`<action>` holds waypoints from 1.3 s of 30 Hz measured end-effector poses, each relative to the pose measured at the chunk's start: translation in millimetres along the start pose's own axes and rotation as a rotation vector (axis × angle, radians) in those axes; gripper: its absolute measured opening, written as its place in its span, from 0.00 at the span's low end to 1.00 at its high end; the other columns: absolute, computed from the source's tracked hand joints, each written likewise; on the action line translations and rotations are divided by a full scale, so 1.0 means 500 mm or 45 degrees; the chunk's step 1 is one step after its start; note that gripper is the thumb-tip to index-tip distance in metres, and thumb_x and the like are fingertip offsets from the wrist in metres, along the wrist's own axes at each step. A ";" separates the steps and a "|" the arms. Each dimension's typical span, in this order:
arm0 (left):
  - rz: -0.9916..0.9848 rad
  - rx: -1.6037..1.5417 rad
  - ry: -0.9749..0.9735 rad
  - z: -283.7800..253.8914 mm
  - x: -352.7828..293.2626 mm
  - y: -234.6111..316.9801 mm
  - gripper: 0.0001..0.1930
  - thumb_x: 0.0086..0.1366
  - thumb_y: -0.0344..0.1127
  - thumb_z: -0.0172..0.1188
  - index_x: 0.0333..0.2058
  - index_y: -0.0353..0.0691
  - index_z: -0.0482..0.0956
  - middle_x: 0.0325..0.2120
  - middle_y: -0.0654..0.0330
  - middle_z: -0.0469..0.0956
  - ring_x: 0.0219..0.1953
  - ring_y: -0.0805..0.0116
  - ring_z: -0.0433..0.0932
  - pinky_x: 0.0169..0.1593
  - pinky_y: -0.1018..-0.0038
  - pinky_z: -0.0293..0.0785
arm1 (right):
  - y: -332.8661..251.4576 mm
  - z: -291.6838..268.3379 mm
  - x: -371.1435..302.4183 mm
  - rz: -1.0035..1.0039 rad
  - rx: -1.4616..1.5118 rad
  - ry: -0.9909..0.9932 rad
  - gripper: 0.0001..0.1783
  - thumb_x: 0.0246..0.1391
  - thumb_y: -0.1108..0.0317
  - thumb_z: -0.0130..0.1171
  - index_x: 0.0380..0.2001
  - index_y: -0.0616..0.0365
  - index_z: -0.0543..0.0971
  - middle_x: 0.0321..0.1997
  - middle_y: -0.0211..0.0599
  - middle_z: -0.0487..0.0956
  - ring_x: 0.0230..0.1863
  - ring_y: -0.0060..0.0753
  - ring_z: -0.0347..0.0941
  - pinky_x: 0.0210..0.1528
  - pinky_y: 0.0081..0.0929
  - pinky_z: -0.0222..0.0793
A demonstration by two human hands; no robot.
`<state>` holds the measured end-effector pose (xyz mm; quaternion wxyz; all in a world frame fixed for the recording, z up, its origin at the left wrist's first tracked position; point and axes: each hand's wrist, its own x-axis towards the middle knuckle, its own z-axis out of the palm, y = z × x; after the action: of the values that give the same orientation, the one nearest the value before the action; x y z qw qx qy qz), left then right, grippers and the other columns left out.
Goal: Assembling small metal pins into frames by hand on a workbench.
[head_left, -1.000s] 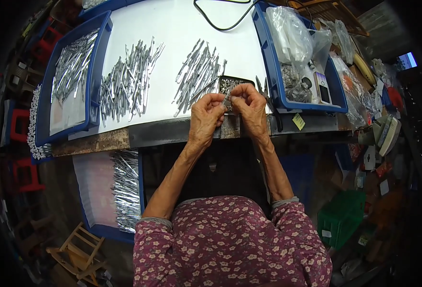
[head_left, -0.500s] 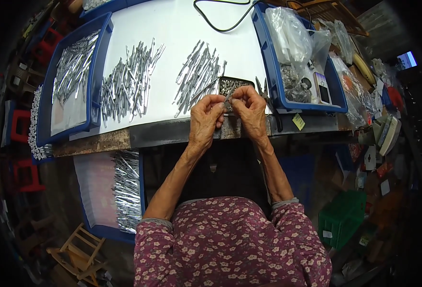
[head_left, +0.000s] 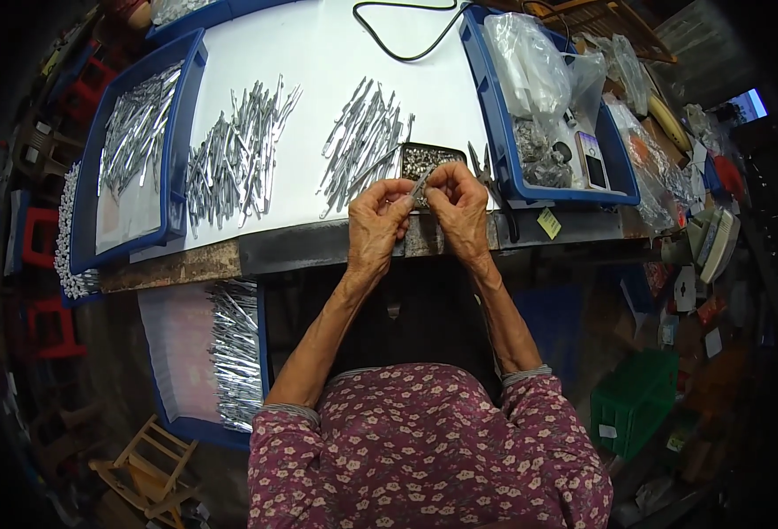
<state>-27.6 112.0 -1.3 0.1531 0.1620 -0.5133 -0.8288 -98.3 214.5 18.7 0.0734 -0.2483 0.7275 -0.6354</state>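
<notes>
Above the table's front edge, my left hand [head_left: 376, 225] pinches a thin grey metal strip [head_left: 419, 188] between thumb and fingers. My right hand [head_left: 461, 210] is closed at the strip's upper end, its fingertips pressed together; whatever they grip is too small to make out. Just behind both hands lies a dark shallow tray [head_left: 404, 160] of small metal pieces, partly covered by my fingers. A loose pile of similar flat metal strips [head_left: 360, 145] spreads to the left of the tray. Pliers with dark handles [head_left: 493, 181] rest right of my right hand.
Another strip pile [head_left: 241, 159] lies farther left, beside a blue bin [head_left: 197, 66] holding more strips. At right, a blue bin [head_left: 495, 115] contains plastic bags and a phone [head_left: 593, 161]. A black cable [head_left: 406, 58] curves across the back. Below the table stands another strip-filled bin [head_left: 197, 429].
Both hands stay nearly in place. The strip between them shows more plainly now, and my right fingers have shifted slightly along it.
</notes>
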 end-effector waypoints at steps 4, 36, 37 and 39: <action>0.057 0.025 0.025 0.002 -0.001 -0.002 0.07 0.55 0.25 0.55 0.34 0.32 0.74 0.19 0.68 0.71 0.16 0.87 0.63 0.17 0.91 0.59 | -0.002 0.005 -0.003 -0.012 0.007 0.024 0.04 0.43 0.79 0.52 0.23 0.60 0.69 0.19 0.21 0.66 0.19 0.08 0.58 0.20 0.08 0.54; 0.485 0.684 0.094 0.001 -0.009 -0.008 0.04 0.54 0.22 0.51 0.29 0.32 0.74 0.22 0.61 0.74 0.26 0.77 0.71 0.31 0.81 0.67 | -0.028 -0.014 -0.003 0.460 0.712 -0.081 0.17 0.41 0.79 0.49 0.38 0.67 0.62 0.27 0.44 0.75 0.26 0.28 0.72 0.32 0.19 0.71; 0.530 0.758 0.093 0.000 -0.010 -0.007 0.04 0.54 0.22 0.51 0.29 0.32 0.73 0.22 0.61 0.74 0.26 0.76 0.71 0.31 0.80 0.67 | -0.031 -0.015 -0.002 0.472 0.743 -0.093 0.17 0.42 0.78 0.49 0.39 0.67 0.62 0.27 0.45 0.75 0.27 0.29 0.73 0.33 0.20 0.71; 0.575 0.831 0.093 0.002 -0.010 -0.008 0.04 0.54 0.22 0.51 0.29 0.32 0.73 0.22 0.61 0.74 0.26 0.76 0.71 0.31 0.79 0.67 | -0.033 -0.018 0.000 0.483 0.773 -0.105 0.18 0.42 0.78 0.49 0.39 0.68 0.62 0.28 0.46 0.75 0.28 0.30 0.73 0.34 0.20 0.72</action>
<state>-24.0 116.8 -4.0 0.2900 0.1145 -0.7666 -0.5614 -97.4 221.5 36.4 0.2898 -0.1012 0.5350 -0.7871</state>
